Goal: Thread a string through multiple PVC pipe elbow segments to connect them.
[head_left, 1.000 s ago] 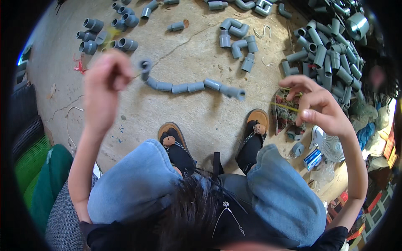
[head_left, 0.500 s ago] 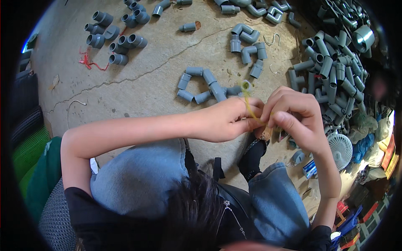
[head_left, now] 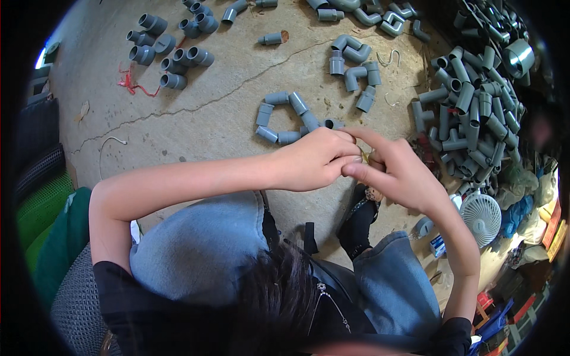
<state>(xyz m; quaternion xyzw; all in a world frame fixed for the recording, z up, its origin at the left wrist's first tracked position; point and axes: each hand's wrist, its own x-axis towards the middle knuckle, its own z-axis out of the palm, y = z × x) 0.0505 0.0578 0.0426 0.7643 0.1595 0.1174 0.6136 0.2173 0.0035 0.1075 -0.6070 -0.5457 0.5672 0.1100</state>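
My two hands meet in the middle, above the floor. My left hand is closed, its fingers curled at a thin yellow strand; only a scrap of the strand shows. From the right, my right hand reaches against it, index finger and thumb stretched apart around the left fingertips. Its other fingers are largely hidden. Just beyond the hands, a ring of joined grey pipe fittings lies on the concrete. One grey fitting shows right behind my left knuckles.
A large heap of grey pipe fittings lies to the right, beside a white fan. Grey couplings stand in a cluster at the far left, near red string. Grey elbows lie ahead. My foot is below the hands.
The yellow strand looped up in sight before and is now mostly hidden. My right hand has moved left and its thumb and index finger have spread from a pinch.
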